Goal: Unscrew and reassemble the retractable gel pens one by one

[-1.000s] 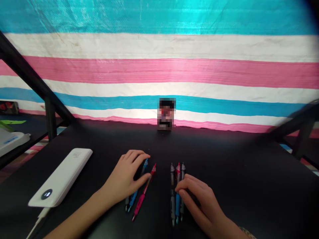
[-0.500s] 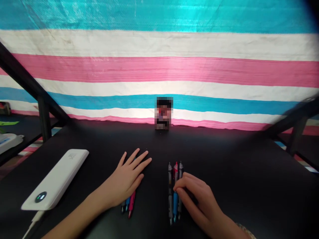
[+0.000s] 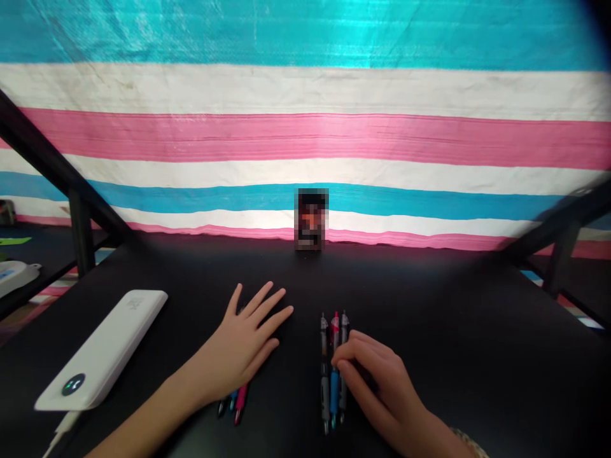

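My left hand [image 3: 243, 346] lies flat on the black table [image 3: 429, 331] with its fingers spread, covering a bundle of pens [image 3: 233, 404] whose pink, blue and dark tips stick out below the palm. My right hand [image 3: 377, 388] rests with curled fingers against a second row of three pens [image 3: 333, 369], grey, red-and-blue and grey, lying side by side and pointing away from me. The fingertips touch the pens' right side.
A white power bank [image 3: 102, 350] with a lit indicator and a cable lies at the left. A small blurred dark box [image 3: 311, 219] stands at the table's far edge against a striped blue, white and pink tarp. Black frame bars rise at both sides.
My left hand opened from a curled grip to flat and slid the left pens toward me under the palm. The right hand and its pens stayed put.
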The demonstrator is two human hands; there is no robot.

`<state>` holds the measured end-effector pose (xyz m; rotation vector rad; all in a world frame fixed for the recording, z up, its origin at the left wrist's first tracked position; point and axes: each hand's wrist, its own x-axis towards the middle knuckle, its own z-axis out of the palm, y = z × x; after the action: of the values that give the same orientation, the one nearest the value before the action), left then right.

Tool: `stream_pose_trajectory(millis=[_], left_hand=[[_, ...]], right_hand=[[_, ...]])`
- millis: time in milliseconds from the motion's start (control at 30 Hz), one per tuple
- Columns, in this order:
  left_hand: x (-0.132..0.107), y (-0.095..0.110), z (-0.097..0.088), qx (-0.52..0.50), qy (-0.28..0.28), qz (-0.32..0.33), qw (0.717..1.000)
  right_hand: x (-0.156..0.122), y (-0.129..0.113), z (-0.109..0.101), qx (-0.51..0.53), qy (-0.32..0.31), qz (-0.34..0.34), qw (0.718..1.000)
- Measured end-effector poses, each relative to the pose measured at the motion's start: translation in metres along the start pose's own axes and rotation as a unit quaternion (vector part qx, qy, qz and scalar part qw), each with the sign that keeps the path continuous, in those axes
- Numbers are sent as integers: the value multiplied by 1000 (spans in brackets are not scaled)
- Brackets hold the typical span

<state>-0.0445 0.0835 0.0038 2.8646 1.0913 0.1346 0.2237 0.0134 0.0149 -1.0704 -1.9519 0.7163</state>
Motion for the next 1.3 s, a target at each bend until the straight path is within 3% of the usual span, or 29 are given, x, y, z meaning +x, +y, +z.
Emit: stream_pose_trajectory(millis=[167,267,600,733,867,1000,1100,1300], left_hand=[[6,30,6,-23,-4,159,987],[4,37,12,-26,17,194,981],[10,41,25,5,149,171,974],[10,40,28,5,154,181,971],[8,37,14,-5,157,185,970],[5,35,-1,-5,225,171,959],[3,34,-3,14,273,156,949],[2,35,5,53,229,109,966]], right_hand=[[-1,3,0,-4,31,-15,999],[-1,3,-1,-5,38,-14,999],[-2,2,0,-10,39,-8,999],[-1,2,0,-13,39,-9,999],[0,0,-2,-19,37,14,999],[4,0,-4,-44,-24,39,998],[6,3,-2,-78,-85,15,993],[1,17,8,-108,-62,-11,992]])
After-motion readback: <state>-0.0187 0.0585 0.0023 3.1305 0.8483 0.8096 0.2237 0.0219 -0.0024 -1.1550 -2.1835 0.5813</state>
